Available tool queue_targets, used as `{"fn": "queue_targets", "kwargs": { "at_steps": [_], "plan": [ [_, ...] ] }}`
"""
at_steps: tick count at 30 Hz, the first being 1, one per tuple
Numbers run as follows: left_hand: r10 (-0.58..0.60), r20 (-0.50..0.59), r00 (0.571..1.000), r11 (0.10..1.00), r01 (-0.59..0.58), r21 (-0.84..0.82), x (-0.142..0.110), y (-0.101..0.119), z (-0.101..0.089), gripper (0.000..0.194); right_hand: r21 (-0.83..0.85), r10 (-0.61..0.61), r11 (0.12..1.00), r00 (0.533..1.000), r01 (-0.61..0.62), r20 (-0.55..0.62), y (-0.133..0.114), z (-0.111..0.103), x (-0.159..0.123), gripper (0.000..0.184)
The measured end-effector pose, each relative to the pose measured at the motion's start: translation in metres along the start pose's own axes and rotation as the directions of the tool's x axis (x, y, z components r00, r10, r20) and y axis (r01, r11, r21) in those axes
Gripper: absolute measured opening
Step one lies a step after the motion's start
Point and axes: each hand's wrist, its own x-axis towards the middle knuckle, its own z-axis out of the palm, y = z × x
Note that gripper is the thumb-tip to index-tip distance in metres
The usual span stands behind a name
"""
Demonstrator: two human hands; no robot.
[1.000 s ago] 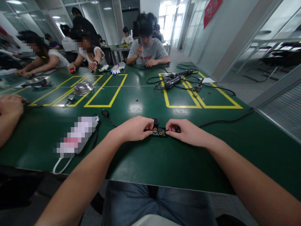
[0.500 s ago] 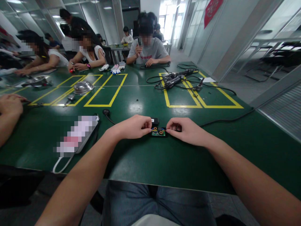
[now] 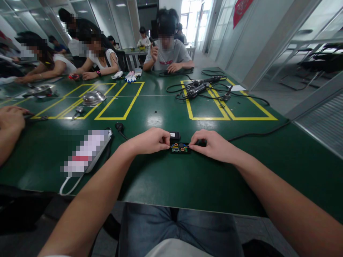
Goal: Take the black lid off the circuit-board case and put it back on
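A small green circuit board with copper-coloured ring coils lies in a shallow black case half between my hands. At its left end, the thumb and fingers of my left hand pinch the board's wires. My right hand pinches the wires at the right end in the same way. The exact grip points are small and partly hidden by my fingertips. Just behind the board rests a black cover with a white label. A black cord with a plug passes behind my left hand.
A white power strip lies to the left. Farther back are a metal bowl, a small metal part and black tools with tangled cords. Another person's hand is at the left edge. Several people sit around the table.
Both hands keep their pinch at the board's ends. The board appears slightly lower in the black case, with more of its edge showing. Across the table, a person has raised a dark object.
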Motion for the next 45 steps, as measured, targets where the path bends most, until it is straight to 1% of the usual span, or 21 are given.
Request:
{"fn": "queue_targets", "kwargs": {
  "at_steps": [2,5,7,8,10,12,14,15,17,20,22,23,26,28,30,33,36,41,45],
  "plan": [
    [0.008,-0.010,1.000,1.000,-0.007,0.025,0.001,-0.001,0.000,0.009,-0.021,-0.022,1.000,1.000,0.021,-0.009,0.002,0.000,0.001,0.013],
    [0.038,-0.054,0.998,0.996,-0.033,0.081,0.001,-0.001,0.000,0.010,-0.013,-0.016,1.000,1.000,0.016,0.001,0.003,0.000,0.001,0.012],
    [0.052,-0.121,0.991,0.993,-0.039,0.114,0.002,0.000,0.002,0.010,0.003,-0.015,1.000,1.000,0.015,-0.003,0.003,0.002,0.000,0.011],
    [0.058,-0.170,0.984,0.991,-0.036,0.129,0.004,-0.001,0.004,0.010,0.011,-0.016,1.000,1.000,0.016,-0.008,0.003,0.002,0.000,0.011],
    [0.078,-0.270,0.960,0.987,-0.036,0.158,0.006,-0.004,0.008,0.012,0.026,-0.014,1.000,1.000,0.015,-0.019,0.001,0.003,0.000,0.010],
    [0.098,-0.307,0.947,0.982,-0.042,0.185,0.010,-0.009,0.012,0.019,0.046,-0.002,0.999,1.000,0.003,-0.026,0.000,0.004,0.000,0.008],
    [0.080,-0.276,0.958,0.980,-0.024,0.198,0.013,-0.015,0.015,0.031,0.071,0.013,0.997,0.999,-0.011,-0.030,0.000,0.005,0.000,0.009],
    [0.059,-0.256,0.965,0.980,-0.007,0.201,0.014,-0.017,0.016,0.035,0.083,0.019,0.996,0.999,-0.016,-0.032,0.000,0.005,0.000,0.013],
    [0.024,-0.244,0.969,0.979,0.026,0.201,0.015,-0.021,0.017,0.037,0.098,0.028,0.995,0.999,-0.024,-0.038,0.002,0.006,0.000,0.025],
    [0.017,-0.262,0.965,0.979,0.037,0.198,0.014,-0.018,0.015,0.037,0.110,0.051,0.993,0.997,-0.045,-0.058,0.005,0.006,-0.001,0.041],
    [0.042,-0.277,0.960,0.985,0.007,0.172,0.011,-0.013,0.014,0.041,0.111,0.064,0.992,0.995,-0.055,-0.073,0.006,0.005,-0.001,0.048],
    [0.068,-0.277,0.958,0.988,-0.027,0.151,0.009,-0.009,0.013,0.042,0.109,0.066,0.992,0.995,-0.057,-0.079,0.006,0.005,-0.001,0.051],
    [0.165,-0.222,0.961,0.985,-0.148,0.092,0.006,0.000,0.013,0.041,0.096,0.056,0.994,0.996,-0.048,-0.075,0.004,0.004,-0.002,0.058],
    [0.186,-0.155,0.970,0.980,-0.172,0.102,0.006,0.004,0.014,0.038,0.081,0.036,0.996,0.998,-0.031,-0.058,0.002,0.004,-0.002,0.056],
    [0.172,-0.109,0.979,0.980,-0.158,0.123,0.006,0.007,0.016,0.037,0.057,0.021,0.998,0.999,-0.019,-0.035,0.000,0.005,-0.003,0.045],
    [0.138,-0.077,0.987,0.983,-0.127,0.135,0.007,0.010,0.017,0.038,0.005,0.030,1.000,1.000,-0.030,-0.003,-0.002,0.008,-0.003,0.030],
    [0.099,-0.055,0.993,0.978,-0.088,0.187,0.008,0.014,0.018,0.039,-0.028,0.047,0.999,0.999,-0.047,0.014,-0.001,0.010,-0.002,0.027],
    [0.077,-0.016,0.997,0.955,-0.069,0.288,0.009,0.021,0.018,0.038,-0.109,0.020,0.994,1.000,-0.020,0.002,0.000,0.013,-0.002,0.023],
    [0.031,0.004,1.000,0.943,-0.030,0.330,0.010,0.027,0.017,0.037,-0.214,0.074,0.975,0.996,-0.063,0.044,-0.007,0.013,0.000,0.025]
  ]
}}
